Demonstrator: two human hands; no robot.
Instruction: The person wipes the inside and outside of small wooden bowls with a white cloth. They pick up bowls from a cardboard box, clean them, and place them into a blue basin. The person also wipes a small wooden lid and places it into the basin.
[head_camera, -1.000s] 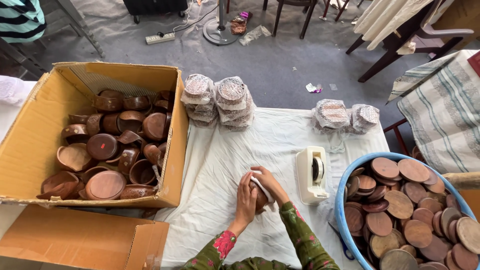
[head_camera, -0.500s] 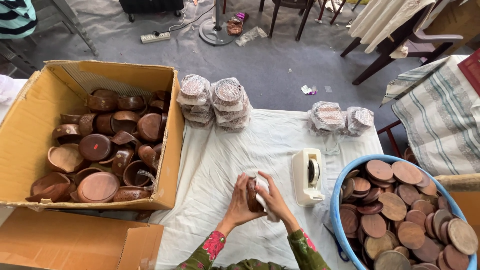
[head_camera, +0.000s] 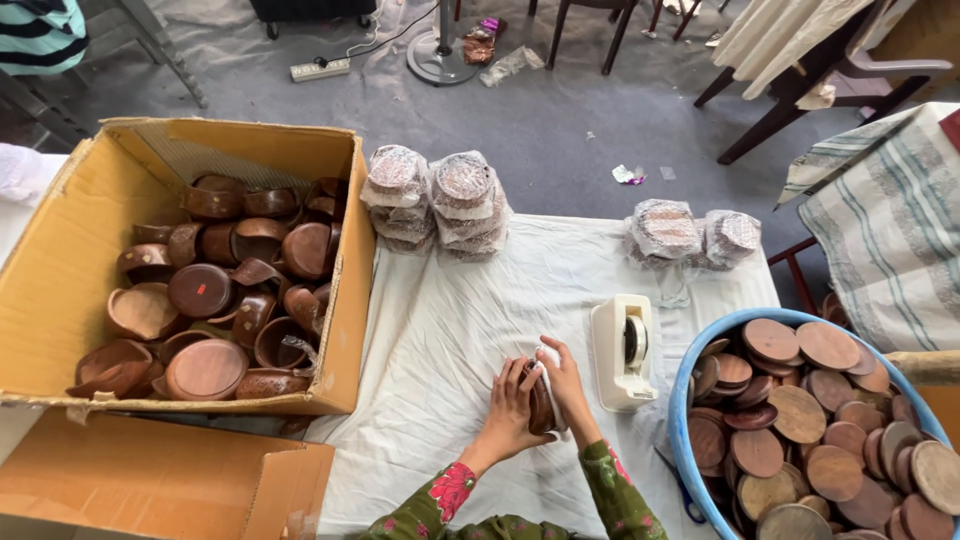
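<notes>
Right then, we had both hands on a small brown wooden bowl (head_camera: 541, 408) just left of the white tape dispenser (head_camera: 624, 350), on the white cloth (head_camera: 450, 330). Our left hand (head_camera: 510, 405) cupped its near side, fingers curled around it; our right hand (head_camera: 566, 388) pressed clear plastic wrap (head_camera: 548, 362) over its top, fingers closed on the film. Wrapping looked to be the step in hand, we judged. Farther left of the dispenser sat the cardboard box (head_camera: 60, 300) of loose bowls; behind it stood wrapped stacks (head_camera: 437, 200); to its right, a blue tub (head_camera: 686, 400) of wooden lids. Next, we reckoned, the film wanted pulling snug and a strip from the dispenser.
</notes>
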